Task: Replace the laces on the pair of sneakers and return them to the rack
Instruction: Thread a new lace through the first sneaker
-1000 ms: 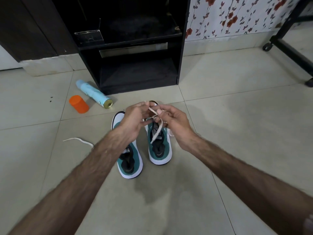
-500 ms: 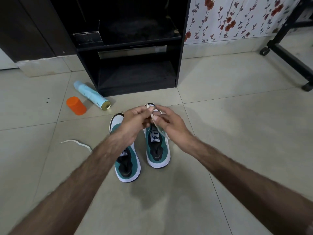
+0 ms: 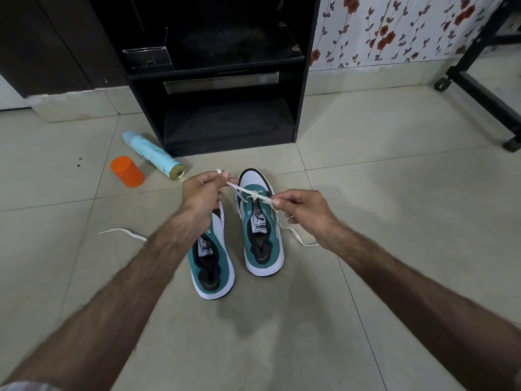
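Pulling apart now: left hand (image 3: 201, 193) and right hand (image 3: 303, 208), close together half a second back, each pinching an end of the white lace (image 3: 249, 193), drawn taut across the right sneaker (image 3: 260, 221). Probably tightening a crossing. Left sneaker (image 3: 211, 258) just beside on the floor, unlaced; spare lace (image 3: 121, 232) left of it. Rack (image 3: 225, 80) behind, unfilled.

A pale tiled floor (image 3: 380, 193) carries two teal-and-white sneakers, the left sneaker (image 3: 212, 258) just beside the right sneaker (image 3: 260, 230), toes toward a black rack (image 3: 220, 80) standing on the tiles. A loose white lace (image 3: 121, 232), an orange cap (image 3: 127, 171) and a fallen light-blue spray can (image 3: 153, 153) lie to the left.
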